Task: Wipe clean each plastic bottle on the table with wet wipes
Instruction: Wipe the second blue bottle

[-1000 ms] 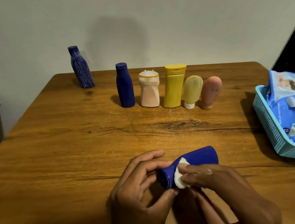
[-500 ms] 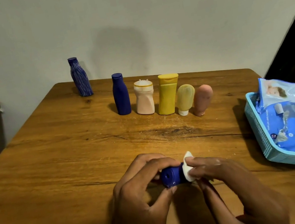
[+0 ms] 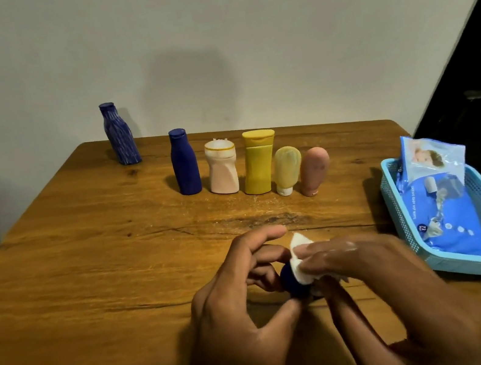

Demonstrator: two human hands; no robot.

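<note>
Head-camera footage shows both hands low at the near edge of the wooden desk (image 3: 94,272). A small dark-blue bottle (image 3: 291,282) is pinched by the left hand (image 3: 238,305) between curled fingers and thumb, its end turned toward the viewer, probably so that the cap end can be reached. A folded white wet wipe (image 3: 299,257) is pressed against that end by the right hand (image 3: 378,280), whose fingers curl over the wipe; the hand is blurred, so the exact grip cannot be told. Most of the bottle is hidden between the hands.

Just right of the right hand, a pale-blue perforated plastic basket (image 3: 439,263) holds a glossy blue wet-wipe pack (image 3: 440,211), apparently kept within easy reach.

Beyond the hands, a close row stands upright: a smooth dark-blue bottle (image 3: 185,163), a waisted pinkish-white bottle (image 3: 222,168), a flat yellow tube with a flip cap (image 3: 258,163), a rounded pale-yellow tube on its white cap (image 3: 286,169) and a rounded pink tube (image 3: 314,171). Farther off to the left, a blue bottle with white streaks (image 3: 120,134) stands apart near the wall (image 3: 236,22), perhaps set aside from the rest.
</note>
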